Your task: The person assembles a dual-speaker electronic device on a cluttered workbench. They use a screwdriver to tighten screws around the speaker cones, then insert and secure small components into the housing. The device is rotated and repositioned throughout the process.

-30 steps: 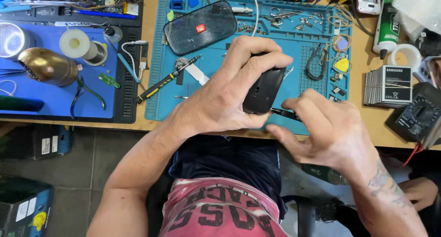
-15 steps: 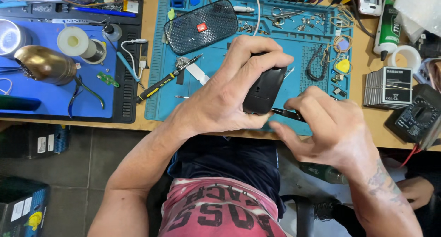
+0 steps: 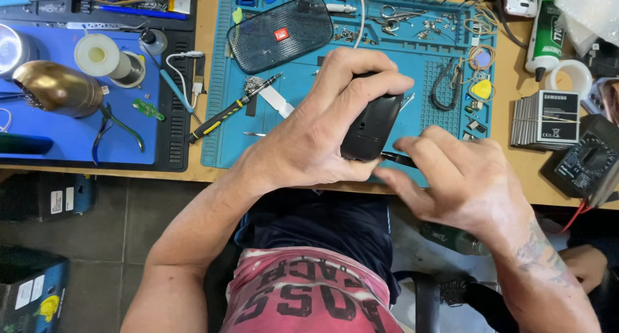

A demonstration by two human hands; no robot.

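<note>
The black device [image 3: 371, 127] is largely hidden by the left hand [image 3: 322, 136], whose fingers are wrapped over its top edge with the thumb pressed below. It is held above the near edge of the teal work mat [image 3: 303, 101] on the bench [image 3: 206, 49]. A thin dark tool [image 3: 398, 157] is pinched in the right hand [image 3: 461, 178]; its tip at the device's lower corner cannot be made out. The right forearm is cut off at the frame's lower right.
</note>
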